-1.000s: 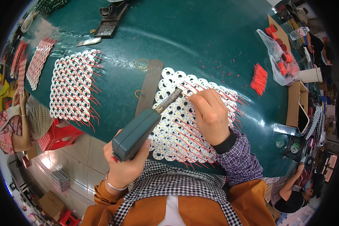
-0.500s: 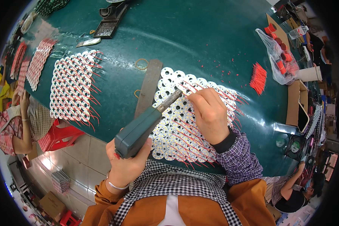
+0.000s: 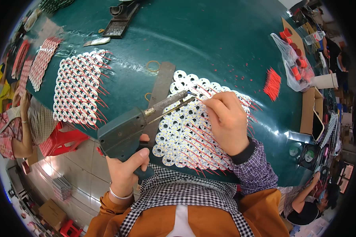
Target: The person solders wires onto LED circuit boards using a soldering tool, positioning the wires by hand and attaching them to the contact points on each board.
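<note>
My left hand is wrapped round the grip of a dark green soldering gun. The gun's metal barrel and thin solder feed tube point right, with the tip over the upper part of a panel of round white LED boards. Just right of that tip, my right hand is closed in a pinch on a thin red wire, its far end at the boards. Many red wires lie in slanting rows across the panel; a patch at its upper left shows bare boards.
A flat metal bar lies along the panel's left side. Another wired panel is farther left. Cut red wires lie at right, near a plastic bag of red spools and a cardboard box. A black stand sits at the back.
The soldering gun has rolled and shifted left and its side and feed tube now show. My right hand is slightly farther right, still pinching. The view has shifted a little.
</note>
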{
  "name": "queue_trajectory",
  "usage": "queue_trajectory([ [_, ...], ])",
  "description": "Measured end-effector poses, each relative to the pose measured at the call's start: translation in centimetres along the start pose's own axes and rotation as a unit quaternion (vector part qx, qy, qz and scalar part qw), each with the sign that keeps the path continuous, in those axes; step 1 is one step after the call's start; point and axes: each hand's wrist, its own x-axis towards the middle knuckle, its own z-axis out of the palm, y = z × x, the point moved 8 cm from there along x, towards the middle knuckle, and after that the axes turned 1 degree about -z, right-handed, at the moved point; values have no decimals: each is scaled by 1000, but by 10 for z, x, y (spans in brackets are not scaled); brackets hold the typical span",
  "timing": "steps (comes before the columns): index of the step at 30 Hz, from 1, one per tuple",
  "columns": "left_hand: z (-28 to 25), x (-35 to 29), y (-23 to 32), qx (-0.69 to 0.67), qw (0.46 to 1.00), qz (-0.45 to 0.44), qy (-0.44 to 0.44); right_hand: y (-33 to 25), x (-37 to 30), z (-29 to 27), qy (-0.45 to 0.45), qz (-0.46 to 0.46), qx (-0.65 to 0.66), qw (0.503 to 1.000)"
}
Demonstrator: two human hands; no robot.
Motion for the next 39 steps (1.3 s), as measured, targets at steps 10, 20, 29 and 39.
queue_trajectory([
  [10,-8,-8,-5,206,974,89,34,-1,0,18,-7,28,47,998],
  [20,6,-8,6,276,944,180,12,-3,-3,24,12,14,11,1000],
  [29,14,-7,11,291,935,201,-5,-3,-2,24,19,8,6,1000],
  [39,-1,-15,4,336,922,189,25,-2,-3,26,19,10,9,1000],
])
